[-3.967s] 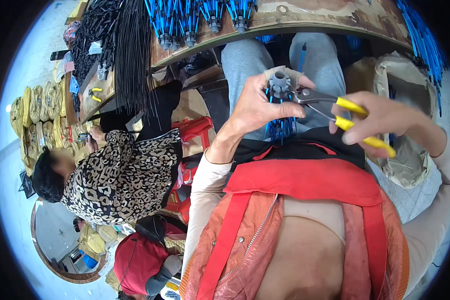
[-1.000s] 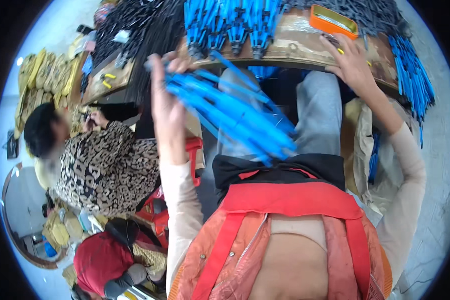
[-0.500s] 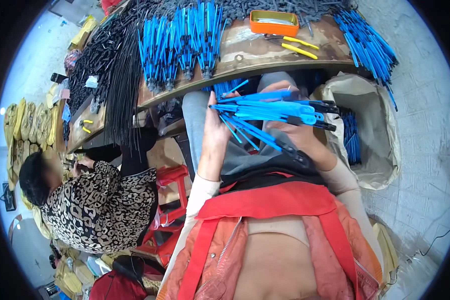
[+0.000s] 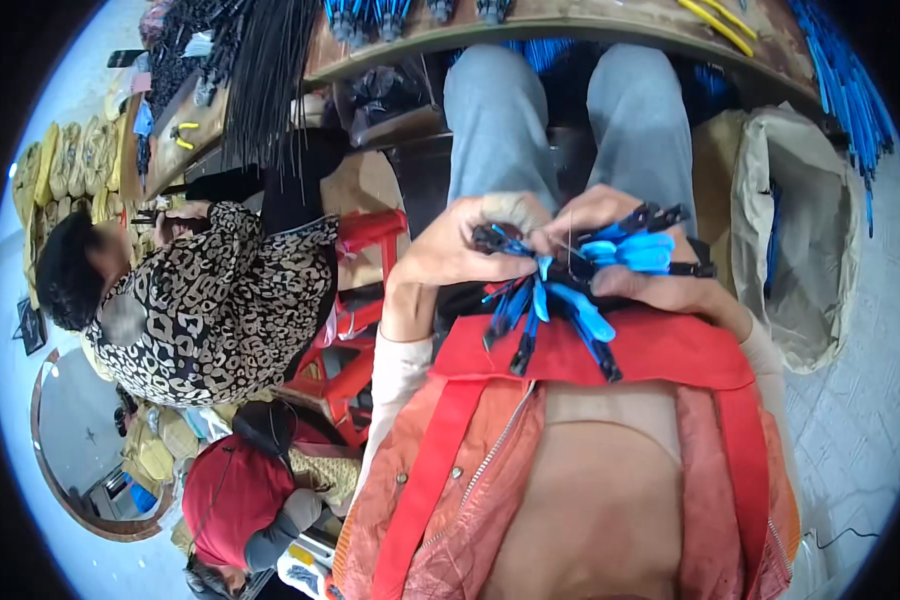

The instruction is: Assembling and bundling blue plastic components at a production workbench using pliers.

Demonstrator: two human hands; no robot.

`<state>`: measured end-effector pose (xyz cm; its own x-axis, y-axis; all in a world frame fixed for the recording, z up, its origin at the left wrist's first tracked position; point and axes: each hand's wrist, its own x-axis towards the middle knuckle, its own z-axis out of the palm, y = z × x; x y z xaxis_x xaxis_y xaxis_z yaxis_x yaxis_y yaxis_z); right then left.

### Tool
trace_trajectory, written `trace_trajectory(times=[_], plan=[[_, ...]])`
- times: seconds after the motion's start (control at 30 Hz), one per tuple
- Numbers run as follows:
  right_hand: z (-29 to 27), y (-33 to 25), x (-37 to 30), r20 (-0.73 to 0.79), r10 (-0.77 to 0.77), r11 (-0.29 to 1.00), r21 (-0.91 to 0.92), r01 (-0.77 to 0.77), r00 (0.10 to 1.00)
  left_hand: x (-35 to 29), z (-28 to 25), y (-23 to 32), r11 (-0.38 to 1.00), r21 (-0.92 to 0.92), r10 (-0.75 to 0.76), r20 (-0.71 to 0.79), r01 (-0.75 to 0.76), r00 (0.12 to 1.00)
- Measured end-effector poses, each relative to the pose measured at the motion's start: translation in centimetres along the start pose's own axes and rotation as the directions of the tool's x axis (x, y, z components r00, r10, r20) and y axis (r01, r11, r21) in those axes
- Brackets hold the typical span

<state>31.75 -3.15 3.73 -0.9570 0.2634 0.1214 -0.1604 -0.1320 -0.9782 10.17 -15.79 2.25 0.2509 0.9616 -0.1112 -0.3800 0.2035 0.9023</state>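
Note:
Close in front of my red apron (image 4: 590, 352) I hold an umbrella frame (image 4: 592, 318) with flat blue ribs and black joints. Its ribs fan out toward my body and to the right. My left hand (image 4: 460, 245) is closed around its left end, with the thumb and fingers pressed at the middle. Around the right-hand ribs, my right hand (image 4: 685, 292) is closed, thumb below and fingers above, its fingertips meeting the left ones. A thin strand seems to show between the fingertips. The hub is mostly hidden by my fingers.
A wooden table (image 4: 570, 22) crosses the top, with more umbrella frames (image 4: 380, 18), yellow-handled pliers (image 4: 718, 25) and blue ribs (image 4: 850, 90) on it. An open paper sack (image 4: 805, 240) stands right. A co-worker (image 4: 210, 300) sits left near a red stool (image 4: 370, 250).
The umbrella frame has come closer to my body and turned, its ribs now spread downward. My left hand has gone from supporting one end to gripping it. The view has tilted down.

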Motion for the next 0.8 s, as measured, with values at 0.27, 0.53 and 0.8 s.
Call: trace_trajectory(times=[0.27, 0.53, 0.8], plan=[[0.3, 1.6, 0.1, -0.194, -0.025, 0.995, 0.094, 0.044, 0.981, 1.7, 0.9, 0.3, 0.917, 0.376, 0.160, -0.044, -0.132, 0.986], [-0.4, 1.3, 0.2, -0.106, -0.036, 0.999, -0.041, 0.032, 0.994, 0.4, 2.8, 0.1, 0.897, 0.434, 0.178, -0.191, -0.079, 0.965], [-1.1, 1.3, 0.8, -0.070, 0.017, 1.000, -0.002, -0.017, 0.997, -0.2, 3.3, 0.6, 0.988, 0.143, -0.012, -0.307, 0.058, 0.952]])
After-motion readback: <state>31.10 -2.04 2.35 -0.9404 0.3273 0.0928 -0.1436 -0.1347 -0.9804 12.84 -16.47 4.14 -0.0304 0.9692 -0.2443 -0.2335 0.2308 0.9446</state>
